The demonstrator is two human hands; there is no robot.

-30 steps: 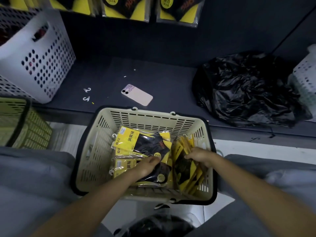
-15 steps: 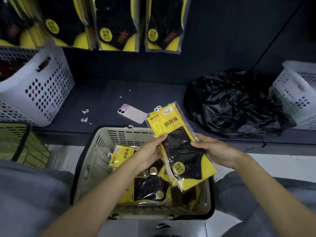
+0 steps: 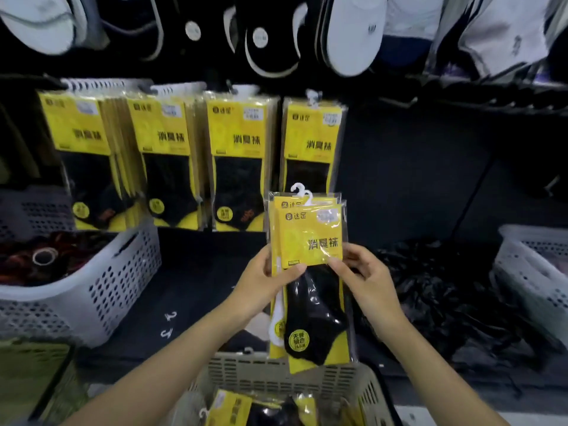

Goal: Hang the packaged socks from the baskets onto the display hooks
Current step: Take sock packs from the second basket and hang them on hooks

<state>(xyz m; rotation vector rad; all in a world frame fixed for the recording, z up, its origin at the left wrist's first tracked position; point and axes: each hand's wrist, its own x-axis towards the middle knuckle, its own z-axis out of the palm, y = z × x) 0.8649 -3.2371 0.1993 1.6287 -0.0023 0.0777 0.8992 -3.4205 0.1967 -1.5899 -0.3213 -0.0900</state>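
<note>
Yellow card and clear plastic fill the middle of the frame: a small fan of packs (image 3: 310, 272), at least two, is held upright with the white hangers (image 3: 299, 192) poking up on top. The front one shows a black sock, and a white sock peeks out behind it at the lower left.

The left hand (image 3: 261, 287) grips the left edge, thumb laid across the front just under the yellow card, fingers curled round behind. The right hand (image 3: 365, 278) pinches the right edge, thumb on the front, fingertips tucked at the side.

The bottom ends of the packs hang just above the far rim of the beige basket (image 3: 276, 376) at bottom centre. More yellow packets (image 3: 233, 407) lie inside it, down at the frame's edge.

On the wall, hung packs (image 3: 236, 155) run in four bunches from upper left to centre. The right-hand bunch sits directly above the held fan, its lower end hidden behind it. Pale and dark socks (image 3: 353, 32) crowd the top of the frame, too blurred to make out.

A white crate (image 3: 101, 287) stands at the left on the dark shelf. Two loose hooks (image 3: 170, 316) lie beside it. A crumpled black bag (image 3: 445, 296) slumps at the right.
</note>
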